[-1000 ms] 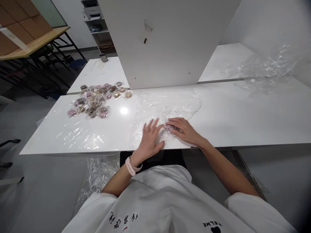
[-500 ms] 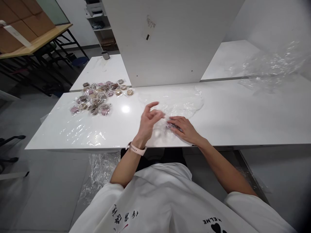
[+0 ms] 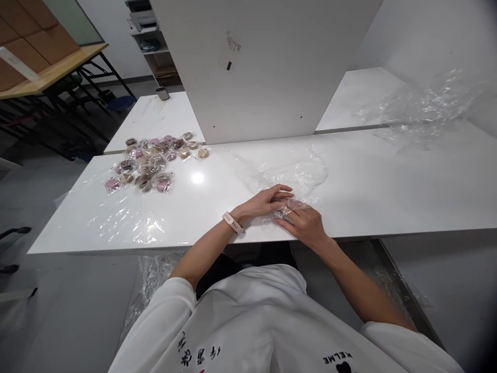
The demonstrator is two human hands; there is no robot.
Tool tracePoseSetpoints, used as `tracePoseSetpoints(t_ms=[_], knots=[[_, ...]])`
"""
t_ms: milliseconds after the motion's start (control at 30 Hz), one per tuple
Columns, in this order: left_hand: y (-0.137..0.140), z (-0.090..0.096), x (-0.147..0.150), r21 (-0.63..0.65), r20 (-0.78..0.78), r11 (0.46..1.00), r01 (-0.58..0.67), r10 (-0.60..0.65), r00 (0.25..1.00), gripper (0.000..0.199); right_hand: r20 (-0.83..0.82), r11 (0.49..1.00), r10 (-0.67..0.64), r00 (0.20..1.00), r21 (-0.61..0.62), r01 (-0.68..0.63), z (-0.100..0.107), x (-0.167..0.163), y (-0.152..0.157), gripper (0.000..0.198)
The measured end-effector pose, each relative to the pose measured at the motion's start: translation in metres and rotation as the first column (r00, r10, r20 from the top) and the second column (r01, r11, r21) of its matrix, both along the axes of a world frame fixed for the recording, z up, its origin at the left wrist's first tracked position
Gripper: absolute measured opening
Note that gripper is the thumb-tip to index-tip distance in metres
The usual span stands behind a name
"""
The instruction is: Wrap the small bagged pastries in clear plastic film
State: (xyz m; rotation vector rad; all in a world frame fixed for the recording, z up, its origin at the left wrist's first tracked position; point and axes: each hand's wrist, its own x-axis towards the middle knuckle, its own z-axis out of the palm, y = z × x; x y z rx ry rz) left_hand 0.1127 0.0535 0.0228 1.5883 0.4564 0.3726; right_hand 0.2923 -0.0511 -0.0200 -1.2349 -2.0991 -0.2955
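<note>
My left hand [image 3: 267, 202], a pale pink band [image 3: 233, 223] at its wrist, has come in against my right hand, fingers curled over clear plastic film [image 3: 282, 209]. My right hand [image 3: 308, 224] has its fingers bent around the same crinkled film near the table's front edge. Whatever small item is inside the film is mostly hidden by fingers and glare. Just beyond both hands, a larger sheet of clear plastic [image 3: 298, 168] lies loose on the white table [image 3: 373, 191].
At the left lies a pile of small round items in clear wrappers [image 3: 149, 163], pink, brown and tan. More plastic film [image 3: 427, 106] is heaped at the far right. A white upright panel [image 3: 267, 72] stands behind the table, and a small grey cup [image 3: 162, 94] sits at the back left.
My left hand has moved right and down from the air beside the film to meet my right hand. Film now bunches between them, covering the pinkish item seen before.
</note>
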Motion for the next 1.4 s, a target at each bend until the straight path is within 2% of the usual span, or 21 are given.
tracePoseSetpoints(t_ms=[67,133,300,400,467,500,533,567,600,633,667,700,767,833,933,1033,1100,1133,1233,1333,1400], knots=[[0.001,-0.003,0.002,0.102,-0.056,0.995,-0.012,0.018,0.998,0.05,-0.042,0.989,-0.02,0.999,0.146,0.026,0.006,-0.001,-0.017,0.019],[0.001,-0.005,0.004,0.178,-0.095,0.984,-0.016,0.033,0.995,0.054,-0.064,0.985,-0.026,0.998,0.17,0.036,0.011,-0.006,-0.031,0.029],[0.001,-0.003,0.007,0.275,-0.111,0.961,-0.006,0.038,0.993,0.051,0.005,0.995,-0.01,1.0,-0.103,0.011,0.01,-0.029,-0.035,0.034],[0.0,0.001,0.004,0.213,-0.081,0.977,0.004,0.013,0.997,0.045,-0.07,0.976,-0.087,0.994,-0.205,0.071,0.005,-0.036,-0.026,0.026],[-0.003,0.002,-0.003,0.138,-0.028,0.988,-0.071,0.075,0.997,0.034,-0.103,0.966,-0.125,0.987,-0.241,0.097,0.003,-0.037,-0.022,0.021],[-0.005,0.002,-0.008,0.115,-0.014,0.975,-0.191,0.194,0.981,0.026,-0.109,0.961,-0.135,0.985,-0.257,0.103,0.002,-0.037,-0.021,0.018],[-0.006,0.001,-0.014,0.109,-0.013,0.923,-0.369,0.373,0.928,0.019,-0.109,0.957,-0.143,0.984,-0.27,0.109,0.003,-0.037,-0.02,0.015],[-0.005,0.0,-0.021,0.117,-0.021,0.817,-0.564,0.57,0.821,0.015,-0.107,0.953,-0.154,0.982,-0.277,0.119,0.003,-0.037,-0.02,0.011],[-0.004,0.0,-0.027,0.123,-0.036,0.671,-0.731,0.739,0.673,0.015,-0.104,0.952,-0.167,0.98,-0.277,0.132,0.003,-0.036,-0.02,0.008],[-0.001,0.0,-0.032,0.11,-0.057,0.534,-0.838,0.846,0.531,0.022,-0.103,0.951,-0.177,0.979,-0.274,0.143,0.003,-0.036,-0.02,0.006],[0.004,0.001,-0.035,0.065,-0.084,0.448,-0.892,0.893,0.442,0.035,-0.107,0.951,-0.181,0.978,-0.272,0.146,0.003,-0.036,-0.02,0.005],[0.01,0.003,-0.036,-0.01,-0.111,0.431,-0.902,0.896,0.429,0.051,-0.115,0.952,-0.175,0.978,-0.273,0.139,0.003,-0.035,-0.019,0.004],[0.024,0.009,-0.028,-0.161,-0.111,0.514,-0.842,0.839,0.533,0.07,-0.136,0.953,-0.139,0.981,-0.286,0.096,0.003,-0.034,-0.018,0.005],[0.034,0.016,-0.009,-0.158,0.0,0.631,-0.76,0.769,0.639,0.066,-0.158,0.952,-0.107,0.982,-0.302,0.055,0.004,-0.032,-0.017,0.008],[0.034,0.023,0.024,0.19,0.181,0.761,-0.62,0.593,0.784,0.041,-0.177,0.949,-0.089,0.98,-0.315,0.029,0.004,-0.03,-0.015,0.011],[0.024,0.021,0.037,0.567,0.003,0.795,-0.214,0.258,0.966,0.032,-0.177,0.946,-0.102,0.979,-0.323,0.04,0.004,-0.028,-0.015,0.012],[0.02,0.017,0.028,0.615,-0.208,0.787,0.044,0.108,0.972,0.029,-0.197,0.945,-0.101,0.975,-0.327,0.032,0.005,-0.026,-0.015,0.013],[0.02,0.015,0.02,0.587,-0.271,0.802,0.107,0.07,0.96,0.027,-0.218,0.944,-0.095,0.971,-0.33,0.018,0.005,-0.024,-0.015,0.014],[0.024,0.009,-0.01,0.412,-0.312,0.889,0.203,-0.071,0.947,0.039,-0.304,0.929,-0.093,0.948,-0.368,-0.027,0.009,-0.018,-0.012,0.015],[0.028,0.006,-0.03,0.317,-0.286,0.899,0.302,-0.212,0.934,0.078,-0.34,0.887,-0.166,0.926,-0.462,-0.01,0.016,-0.011,-0.006,0.014],[0.025,0.005,-0.034,0.312,-0.251,0.903,0.297,-0.223,0.942,0.092,-0.338,0.857,-0.217,0.916,-0.515,0.013,0.021,-0.006,-0.001,0.017]])
